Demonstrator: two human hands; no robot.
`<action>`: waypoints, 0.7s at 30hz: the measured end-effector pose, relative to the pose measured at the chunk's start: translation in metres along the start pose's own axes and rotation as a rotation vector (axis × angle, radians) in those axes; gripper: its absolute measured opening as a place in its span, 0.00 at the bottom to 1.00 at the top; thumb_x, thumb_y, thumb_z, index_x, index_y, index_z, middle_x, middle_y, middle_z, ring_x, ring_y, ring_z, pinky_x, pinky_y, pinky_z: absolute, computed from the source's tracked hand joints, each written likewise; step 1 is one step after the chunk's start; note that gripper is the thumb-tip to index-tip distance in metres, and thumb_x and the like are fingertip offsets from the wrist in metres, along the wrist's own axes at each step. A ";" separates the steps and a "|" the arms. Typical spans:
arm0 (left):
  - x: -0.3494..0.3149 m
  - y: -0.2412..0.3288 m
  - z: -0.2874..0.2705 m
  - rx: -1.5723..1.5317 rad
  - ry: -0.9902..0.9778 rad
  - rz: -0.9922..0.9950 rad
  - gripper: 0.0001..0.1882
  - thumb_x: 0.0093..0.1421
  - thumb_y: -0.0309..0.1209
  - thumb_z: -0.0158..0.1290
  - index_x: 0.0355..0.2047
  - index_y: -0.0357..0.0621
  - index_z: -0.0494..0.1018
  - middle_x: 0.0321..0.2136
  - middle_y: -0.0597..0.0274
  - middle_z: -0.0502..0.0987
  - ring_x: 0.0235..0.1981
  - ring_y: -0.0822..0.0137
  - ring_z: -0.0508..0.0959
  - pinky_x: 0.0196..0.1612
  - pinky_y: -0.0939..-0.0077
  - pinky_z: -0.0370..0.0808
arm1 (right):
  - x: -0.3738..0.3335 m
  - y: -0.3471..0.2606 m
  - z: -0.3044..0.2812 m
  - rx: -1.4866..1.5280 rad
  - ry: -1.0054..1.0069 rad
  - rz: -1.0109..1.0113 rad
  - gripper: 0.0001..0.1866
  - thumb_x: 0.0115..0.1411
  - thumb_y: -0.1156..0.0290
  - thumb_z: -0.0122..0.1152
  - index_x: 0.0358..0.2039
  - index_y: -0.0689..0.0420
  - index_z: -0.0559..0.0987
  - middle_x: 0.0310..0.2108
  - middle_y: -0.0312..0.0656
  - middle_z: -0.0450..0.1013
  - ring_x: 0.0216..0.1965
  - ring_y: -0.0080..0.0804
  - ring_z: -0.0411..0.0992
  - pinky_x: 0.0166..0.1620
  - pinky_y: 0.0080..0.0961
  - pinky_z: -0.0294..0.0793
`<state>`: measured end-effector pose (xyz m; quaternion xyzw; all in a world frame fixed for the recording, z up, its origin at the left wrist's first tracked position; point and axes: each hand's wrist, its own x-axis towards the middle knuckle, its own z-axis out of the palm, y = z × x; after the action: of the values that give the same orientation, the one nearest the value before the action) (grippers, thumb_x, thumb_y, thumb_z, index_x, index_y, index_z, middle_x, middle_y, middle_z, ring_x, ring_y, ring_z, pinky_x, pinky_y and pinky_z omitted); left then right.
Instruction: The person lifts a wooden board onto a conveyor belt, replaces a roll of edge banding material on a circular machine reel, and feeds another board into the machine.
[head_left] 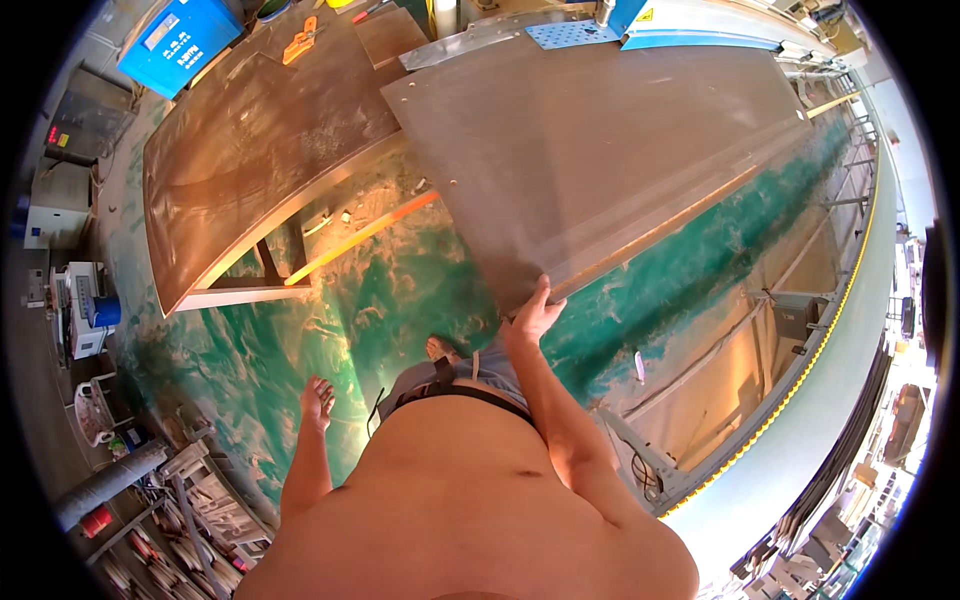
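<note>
My right hand (pixel 533 318) grips the near corner of a large brown board (pixel 600 150), thumb on top and the other fingers hidden below its edge. The board is flat, with small holes along its left side, and reaches away to the machine at the back. Away from it, my left hand (pixel 317 402) hangs beside my body over the green floor (pixel 400 270). Its fingers are loosely bent, and nothing shows in them.
A brown workbench (pixel 260 150) with an open frame stands at the left, an orange tool (pixel 300 42) on top. Near it is a blue box (pixel 180 45). A yellow-orange strip (pixel 360 238) runs beside the bench. Along my right stretches a long machine table (pixel 800 430).
</note>
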<state>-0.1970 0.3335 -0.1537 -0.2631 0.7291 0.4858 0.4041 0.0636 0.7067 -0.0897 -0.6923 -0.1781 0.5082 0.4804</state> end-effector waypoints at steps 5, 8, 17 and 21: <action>-0.017 0.015 0.032 0.048 -0.027 0.009 0.24 0.56 0.45 0.48 0.49 0.47 0.64 0.44 0.64 0.71 0.42 0.66 0.71 0.42 0.70 0.66 | 0.020 -0.033 -0.002 0.111 -0.013 -0.108 0.38 0.53 0.54 0.57 0.54 0.69 0.56 0.46 0.51 0.64 0.43 0.36 0.65 0.48 0.29 0.63; -0.025 0.019 0.060 0.120 -0.049 0.005 0.23 0.56 0.45 0.48 0.48 0.47 0.65 0.44 0.64 0.71 0.42 0.66 0.71 0.43 0.69 0.66 | 0.033 -0.047 -0.004 0.147 -0.021 -0.105 0.36 0.54 0.55 0.57 0.53 0.68 0.57 0.46 0.50 0.64 0.43 0.35 0.65 0.48 0.29 0.64; -0.021 0.083 0.168 0.419 -0.223 0.121 0.23 0.56 0.45 0.49 0.47 0.45 0.66 0.41 0.61 0.71 0.43 0.65 0.70 0.45 0.67 0.66 | 0.086 -0.072 0.016 0.175 -0.024 -0.119 0.33 0.54 0.53 0.55 0.51 0.64 0.61 0.48 0.47 0.62 0.47 0.36 0.63 0.49 0.29 0.62; -0.002 0.128 0.235 0.606 -0.466 0.200 0.18 0.60 0.41 0.43 0.47 0.45 0.66 0.44 0.59 0.71 0.46 0.64 0.70 0.46 0.68 0.67 | 0.122 -0.076 -0.005 0.125 0.149 -0.307 0.26 0.56 0.52 0.53 0.46 0.61 0.64 0.31 0.41 0.69 0.31 0.30 0.68 0.36 0.29 0.67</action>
<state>-0.2168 0.5992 -0.1358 0.0577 0.7503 0.3321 0.5687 0.1374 0.8297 -0.0905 -0.6615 -0.2137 0.3863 0.6062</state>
